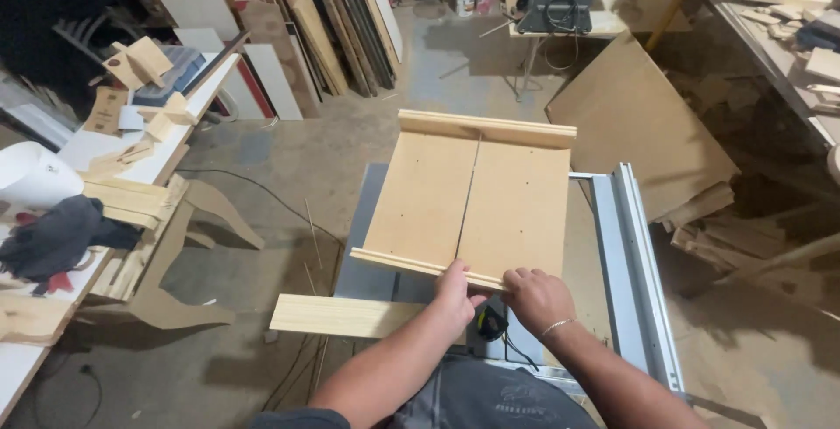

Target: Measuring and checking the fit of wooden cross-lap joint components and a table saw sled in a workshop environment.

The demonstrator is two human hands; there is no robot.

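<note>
While both hands grip the near fence of the flat tan wooden crosscut sled [468, 206], left hand [453, 293] and right hand [535, 299] sit curled tight on the rail at 6 o'clock, flanking the centre slot. Sled rests on the grey saw worktop [367, 263]. A pale pine plank [346, 315] lies at 8 o'clock, metal rail [634, 263] at 3. Best handling, judged: keep fingers clear of the slot, push evenly, square.

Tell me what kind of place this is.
Most likely a woodworking shop. Both hands, left hand and right hand, rest on a flat tan wooden sled over a grey metal saw table; tall board offcuts lean against the back wall.
</note>
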